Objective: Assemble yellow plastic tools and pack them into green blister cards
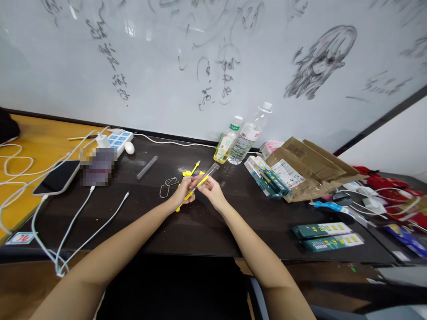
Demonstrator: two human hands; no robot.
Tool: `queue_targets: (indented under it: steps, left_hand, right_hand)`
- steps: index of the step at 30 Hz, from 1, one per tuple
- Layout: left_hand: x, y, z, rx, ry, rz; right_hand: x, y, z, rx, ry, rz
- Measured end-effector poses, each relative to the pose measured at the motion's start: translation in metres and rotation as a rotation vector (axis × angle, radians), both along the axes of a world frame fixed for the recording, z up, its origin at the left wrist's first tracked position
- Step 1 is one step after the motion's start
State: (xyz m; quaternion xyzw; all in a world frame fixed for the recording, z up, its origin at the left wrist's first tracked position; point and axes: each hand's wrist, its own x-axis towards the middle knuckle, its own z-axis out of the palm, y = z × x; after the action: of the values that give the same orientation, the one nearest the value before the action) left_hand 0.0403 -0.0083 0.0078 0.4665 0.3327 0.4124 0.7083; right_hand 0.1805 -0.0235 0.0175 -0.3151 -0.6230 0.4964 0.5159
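Observation:
Over the middle of the dark table, both my hands are close together on a slim yellow rod (203, 180) that sits at least partly in a clear tube (212, 169). My left hand (183, 192) has its fingers closed around the lower part of the rod. With fingers pinched, my right hand (213, 192) grips the clear tube near its middle. Small yellow plastic parts (191, 171) lie just beyond my left hand, some hidden by it. Bent metal wire pieces (169, 186) rest left of it. A second clear tube (147, 167) lies farther left.
Two bottles, a yellowish one (227, 141) and a water bottle (248, 135), stand by the whiteboard (150, 66). Green packets (328, 236) and a brown paper package (310, 169) are to the right. Phones (58, 177), white cables and a power strip (119, 141) occupy the left.

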Motion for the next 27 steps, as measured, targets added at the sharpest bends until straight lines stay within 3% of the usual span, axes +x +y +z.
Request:
queue_targets:
  steps: [5,10,14,20,27]
  left_hand:
    - [-0.002,-0.002,-0.007,0.052,0.045,0.038]
    - [-0.004,0.003,-0.016,0.160,0.140,0.304]
    - [-0.005,0.007,-0.020,0.180,0.139,0.405]
    - [-0.007,0.008,-0.015,0.113,0.164,0.414]
    - [-0.011,0.008,-0.009,0.211,0.202,0.392]
  right_hand:
    - [-0.004,-0.007,-0.002,0.040,-0.183,0.069]
    - [-0.009,-0.016,0.000,0.181,-0.422,0.179]
    - [-0.013,-0.019,-0.002,0.222,-0.499,0.229]
    - [-0.004,-0.010,-0.003,0.161,-0.378,0.258]
    - [0.006,-0.003,-0.003,0.090,-0.261,0.200]
